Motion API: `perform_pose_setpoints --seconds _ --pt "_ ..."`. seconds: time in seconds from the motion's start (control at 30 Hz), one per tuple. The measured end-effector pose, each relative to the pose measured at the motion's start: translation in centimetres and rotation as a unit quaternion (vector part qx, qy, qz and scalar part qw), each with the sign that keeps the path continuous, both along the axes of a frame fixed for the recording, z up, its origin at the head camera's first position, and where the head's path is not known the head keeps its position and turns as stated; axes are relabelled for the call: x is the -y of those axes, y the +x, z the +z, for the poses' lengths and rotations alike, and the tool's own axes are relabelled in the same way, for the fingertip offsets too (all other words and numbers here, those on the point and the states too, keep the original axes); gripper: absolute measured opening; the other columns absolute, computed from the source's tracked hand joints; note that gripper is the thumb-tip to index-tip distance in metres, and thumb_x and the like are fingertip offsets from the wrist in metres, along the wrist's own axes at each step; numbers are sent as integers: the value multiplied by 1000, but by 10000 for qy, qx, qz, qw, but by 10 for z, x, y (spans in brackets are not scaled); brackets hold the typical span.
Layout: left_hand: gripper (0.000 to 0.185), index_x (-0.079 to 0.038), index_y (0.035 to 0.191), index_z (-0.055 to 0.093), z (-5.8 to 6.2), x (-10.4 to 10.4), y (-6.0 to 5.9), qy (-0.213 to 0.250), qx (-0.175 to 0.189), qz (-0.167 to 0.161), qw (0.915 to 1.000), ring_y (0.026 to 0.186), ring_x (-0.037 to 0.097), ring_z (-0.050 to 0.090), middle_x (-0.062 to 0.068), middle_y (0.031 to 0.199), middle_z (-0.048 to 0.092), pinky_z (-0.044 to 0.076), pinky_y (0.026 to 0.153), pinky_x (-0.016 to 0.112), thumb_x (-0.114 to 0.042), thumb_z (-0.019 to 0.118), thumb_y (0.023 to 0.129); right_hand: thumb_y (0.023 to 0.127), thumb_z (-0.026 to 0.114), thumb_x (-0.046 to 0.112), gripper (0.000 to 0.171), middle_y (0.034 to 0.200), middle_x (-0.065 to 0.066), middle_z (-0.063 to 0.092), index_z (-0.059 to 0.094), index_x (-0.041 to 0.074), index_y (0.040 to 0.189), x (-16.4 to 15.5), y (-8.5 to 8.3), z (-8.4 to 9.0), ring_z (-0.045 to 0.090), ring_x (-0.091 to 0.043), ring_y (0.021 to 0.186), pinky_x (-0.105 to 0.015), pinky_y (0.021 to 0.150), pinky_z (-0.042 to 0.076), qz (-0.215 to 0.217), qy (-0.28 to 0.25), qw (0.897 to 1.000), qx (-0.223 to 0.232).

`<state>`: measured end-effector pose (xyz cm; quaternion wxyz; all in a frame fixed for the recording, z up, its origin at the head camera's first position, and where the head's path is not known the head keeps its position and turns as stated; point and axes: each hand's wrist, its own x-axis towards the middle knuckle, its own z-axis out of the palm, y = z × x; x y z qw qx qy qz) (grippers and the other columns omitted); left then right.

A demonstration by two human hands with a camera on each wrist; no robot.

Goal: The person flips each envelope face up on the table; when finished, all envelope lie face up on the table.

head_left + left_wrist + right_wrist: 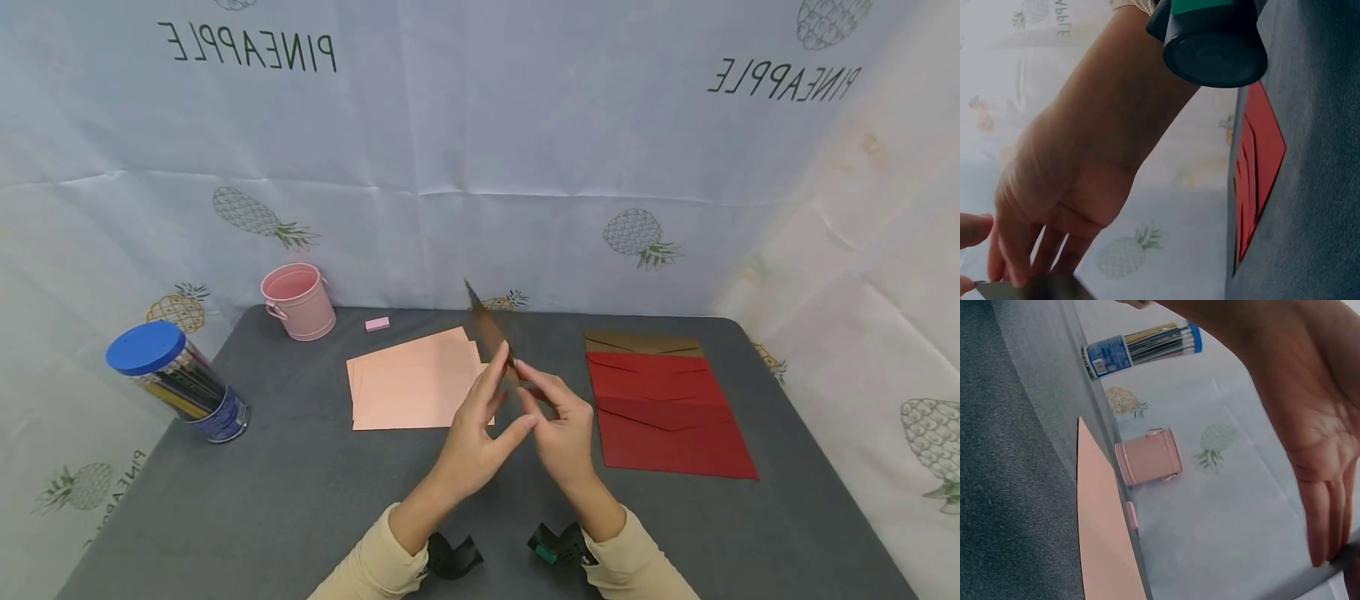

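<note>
Item: brown envelope (487,329), being held edge-on above the desk (300,492), between the pink sheets (412,379) and the red envelopes (667,412). Left hand (476,433) and right hand (562,429) are both pinching its lower end. Step, by my judgement: handling or opening the envelope; next calls for one hand steadying while the other is working the flap.

Staged craft table (300,500) against pineapple-print backdrop cloth (480,167), with a pencil tub (180,383)
</note>
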<state>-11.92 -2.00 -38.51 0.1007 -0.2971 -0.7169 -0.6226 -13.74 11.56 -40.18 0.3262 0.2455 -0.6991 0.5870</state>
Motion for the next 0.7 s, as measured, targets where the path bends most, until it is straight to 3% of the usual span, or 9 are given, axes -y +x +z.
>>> perform_pose_setpoints --seconds 0.13,0.23,0.37,0.47,0.7 --pt "83 -16 154 9 -2 2 0 725 109 -122 9972 138 35 33 19 153 24 43 100 40 4 58 90 78 67 -13 42 113 -13 69 66 0 117 3 -1 -1 63 -18 107 -22 90 51 347 568 9969 -417" --pt "73 -13 152 18 -4 5 -3 1069 295 77 9938 129 36 45 24 142 36 50 93 33 6 54 92 79 66 -12 42 117 -12 67 66 1 118 2 -2 -3 59 -22 115 -24 97 47 623 830 9932 -523" --pt "60 -12 148 31 -6 13 -9 1082 634 487 9909 120 33 55 21 137 44 54 81 22 7 48 94 82 64 -9 41 121 -13 65 63 1 122 -4 -4 -1 58 -20 118 -23 97 47 741 1057 9909 -374" --pt "59 -11 146 34 -6 18 -16 1042 858 692 9884 118 33 57 19 140 44 51 74 20 10 46 93 84 63 -8 40 122 -16 64 61 0 123 -16 -9 1 59 -18 116 -24 95 48 620 979 9931 -161" --pt "60 -7 144 36 -8 35 -33 1427 1605 449 9756 119 37 55 23 137 48 56 81 36 15 42 89 85 61 -8 41 126 -20 60 59 -3 125 -64 -32 -6 55 -11 119 -23 99 45 -280 328 9987 260"
